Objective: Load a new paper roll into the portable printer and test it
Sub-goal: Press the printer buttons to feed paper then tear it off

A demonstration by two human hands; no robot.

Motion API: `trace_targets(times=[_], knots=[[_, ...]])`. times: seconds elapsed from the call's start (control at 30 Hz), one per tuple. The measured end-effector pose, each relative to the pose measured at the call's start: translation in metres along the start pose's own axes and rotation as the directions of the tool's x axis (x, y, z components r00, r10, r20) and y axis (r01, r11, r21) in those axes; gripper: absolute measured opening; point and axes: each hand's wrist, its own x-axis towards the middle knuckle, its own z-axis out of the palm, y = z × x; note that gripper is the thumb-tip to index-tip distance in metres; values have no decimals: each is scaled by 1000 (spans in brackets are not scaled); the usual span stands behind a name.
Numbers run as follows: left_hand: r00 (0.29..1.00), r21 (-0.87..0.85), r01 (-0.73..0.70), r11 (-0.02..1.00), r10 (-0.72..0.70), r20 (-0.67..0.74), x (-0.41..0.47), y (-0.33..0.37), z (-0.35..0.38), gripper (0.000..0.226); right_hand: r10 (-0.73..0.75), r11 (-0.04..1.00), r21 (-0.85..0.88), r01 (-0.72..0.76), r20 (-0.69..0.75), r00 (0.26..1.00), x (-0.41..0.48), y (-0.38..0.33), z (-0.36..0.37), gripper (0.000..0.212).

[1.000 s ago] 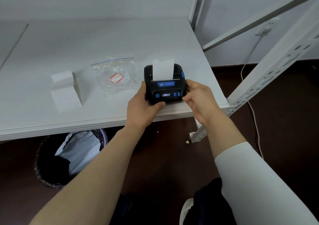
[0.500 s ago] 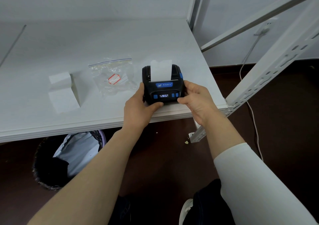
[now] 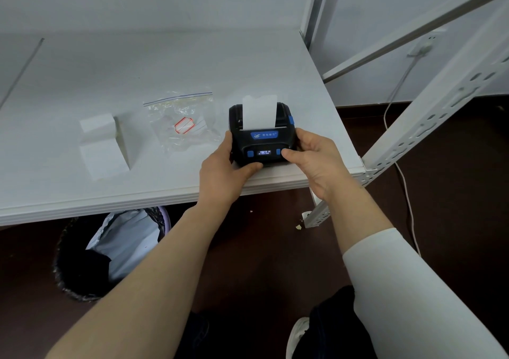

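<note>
Head view:
- A white table [image 3: 165,64] fills the upper left, and its front right corner meets a perforated white metal upright [image 3: 429,116].
- A stack of white folded paper [image 3: 103,145] stands on the table, well to the left of the hands.
- A clear zip bag [image 3: 183,120] with a red-bordered label lies between that stack and the printer, just beside the printer's left side.
- Under the table edge stands a dark waste bin [image 3: 110,251] with a pale liner.
- A white cable [image 3: 405,179] hangs from a wall socket [image 3: 424,46] down to the dark floor at the right.
- The black and blue printer [image 3: 263,138] sits near the table's front right corner, with nothing lying between it and the hands.
- A white paper strip [image 3: 259,112] stands up out of its top slot, and its small display [image 3: 264,153] is lit.
- The left hand [image 3: 223,171] grips the printer's left side, its thumb laid along the lower front edge.
- The right hand [image 3: 314,160] grips the right side with curled fingers, its thumb resting on the blue button right of the display.
- A white sleeve [image 3: 399,289] covers the right forearm.
</note>
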Motion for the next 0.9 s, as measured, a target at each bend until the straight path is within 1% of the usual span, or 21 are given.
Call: trace_targets(times=[0.1, 0.33, 0.47, 0.63, 0.73, 0.9], knots=[[1000, 2, 1, 1000, -1, 2, 0, 0, 0, 64, -6, 1000, -6, 6, -9, 1000, -1, 0, 0, 41], [1000, 20, 1, 1000, -1, -3, 0, 1, -1, 57, -6, 1000, -10, 5, -20, 1000, -2, -1, 1, 43], [1000, 19, 13, 1000, -13, -5, -1, 1, 0, 59, 0, 1000, -17, -1, -29, 1000, -1, -1, 1, 43], [1000, 18, 20, 1000, -20, -5, 0, 1, 0, 61, 18, 1000, 19, -17, -58, 998, 0, 1, 1, 44], [1000, 15, 23, 1000, -23, -3, -1, 3, -1, 62, 19, 1000, 8, -18, -48, 999, 0, 1, 2, 42], [1000, 18, 29, 999, -29, -2, -1, 3, -1, 64, 82, 996, 45, -79, -69, 994, 3, 0, 1, 37]])
